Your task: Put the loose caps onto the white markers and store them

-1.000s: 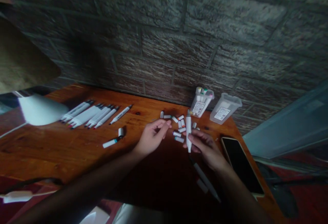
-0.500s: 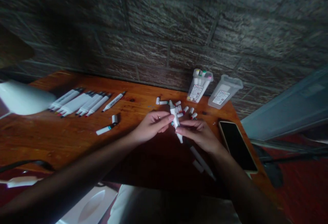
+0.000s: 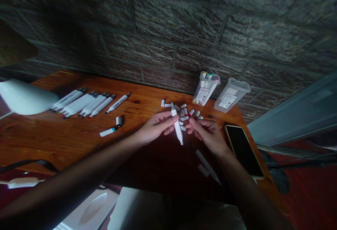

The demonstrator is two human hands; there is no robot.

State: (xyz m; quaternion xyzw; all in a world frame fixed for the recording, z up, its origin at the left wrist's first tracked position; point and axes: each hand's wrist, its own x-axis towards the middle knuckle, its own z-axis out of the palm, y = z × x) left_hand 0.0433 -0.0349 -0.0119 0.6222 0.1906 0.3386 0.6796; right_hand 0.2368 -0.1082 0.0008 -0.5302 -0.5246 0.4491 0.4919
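Observation:
A white marker (image 3: 177, 126) is pinched upright at a slant between the thumb and fingers of my left hand (image 3: 154, 127). Both of its ends look narrow, as if uncapped. My right hand (image 3: 209, 135) is off the marker, thumb and curled fingers slightly apart beside a heap of loose white marker caps (image 3: 185, 118); I see nothing in it. In the shadow below lies another marker (image 3: 207, 167) with a cap (image 3: 203, 170) beside it.
A row of markers (image 3: 81, 104) lies on the left of the wooden table (image 3: 147, 98), with two loose caps (image 3: 107, 132) in front. A clear box of markers (image 3: 203, 89) and a second clear box (image 3: 229, 98) stand by the brick wall. A phone (image 3: 244, 151) lies right; a white lamp (image 3: 26, 98) is left.
My right hand has let go of the marker and moved slightly right and up toward the caps. My left hand still holds the marker, which has shifted slightly left.

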